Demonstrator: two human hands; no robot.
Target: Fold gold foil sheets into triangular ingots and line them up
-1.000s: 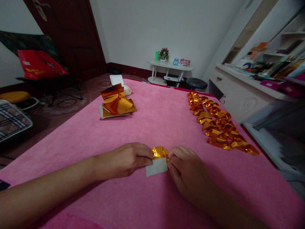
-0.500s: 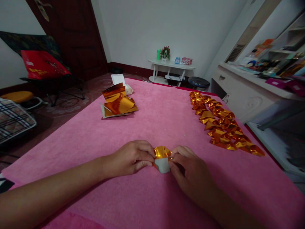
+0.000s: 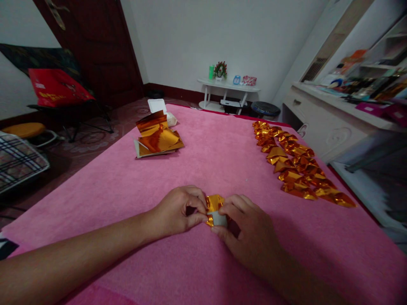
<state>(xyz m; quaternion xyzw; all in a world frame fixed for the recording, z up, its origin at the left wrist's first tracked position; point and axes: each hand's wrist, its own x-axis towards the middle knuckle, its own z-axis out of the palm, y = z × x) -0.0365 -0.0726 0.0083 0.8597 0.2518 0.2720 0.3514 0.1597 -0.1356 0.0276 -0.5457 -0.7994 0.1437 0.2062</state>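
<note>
White flap now folded smaller, gold foil piece [image 3: 215, 208] pinched

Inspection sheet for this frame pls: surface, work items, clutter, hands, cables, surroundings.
Surface: pink fabric-covered table, flat.
Job's things: small gold foil paper piece with white backing, partly folded, pinched between both hands.
Clutter: stack of loose gold foil sheets far left; white lidded box behind it; rows of folded gold foil pieces along the right edge.
Hands: left hand and right hand, fingertips on the piece.
Cables: nothing seen.
Surroundings: dark wooden door, white side table, white dresser, chair with red bag.
</note>
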